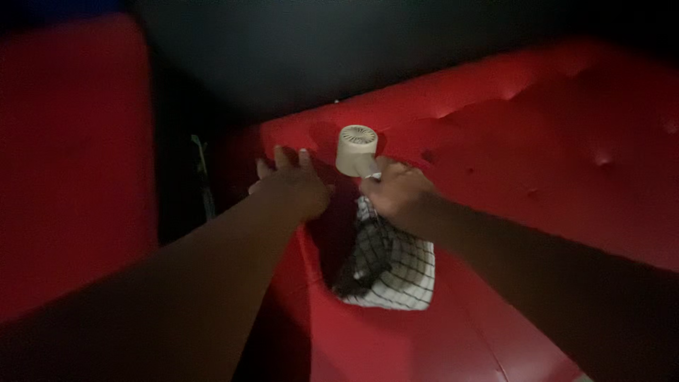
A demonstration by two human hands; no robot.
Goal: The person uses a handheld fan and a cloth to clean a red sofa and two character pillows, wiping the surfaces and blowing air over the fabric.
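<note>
While the left hand [293, 185] braces open-palmed on the red cushion [537, 141] | right hand [397, 196] grips cream fan [356, 149] and checked cloth [396, 265].

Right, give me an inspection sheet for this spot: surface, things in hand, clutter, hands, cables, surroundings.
Surface: red tufted upholstery, glossy, with button dimples.
Things in hand: a small cream cylindrical device with a vented top, held upright over the cushion edge; a black-and-white checked cloth hanging below it.
Clutter: nothing seen.
Hands: right hand closed around the base of the device and the top of the cloth; left hand resting fingers spread on the cushion edge, holding nothing.
Cables: nothing seen for certain; a thin greenish strip stands in the dark gap.
Surroundings: another red panel at left; dark, dim background.
</note>
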